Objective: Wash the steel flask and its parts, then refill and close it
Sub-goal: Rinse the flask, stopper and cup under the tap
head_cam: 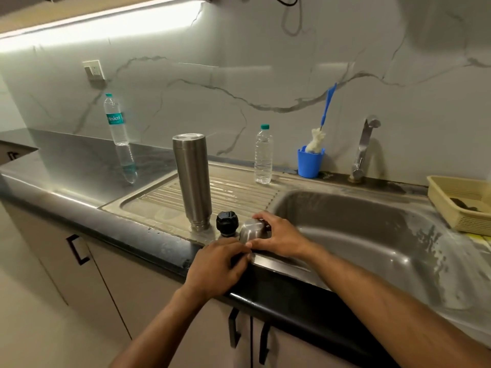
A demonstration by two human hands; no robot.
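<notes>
My silver flask point(193, 179), black stopper point(227, 223), blue cup point(309, 163), cream basket point(462, 205), grey-veined white wall point(239, 75), dark bench point(79, 166).

The ribbed drainboard point(239, 192) lies open behind and left of the upturned steel flask point(192, 179), while its front edge is crowded by the black stopper point(227, 223), the steel cup point(252, 229) and both hands, and the sink basin point(372, 235) gapes free.
</notes>
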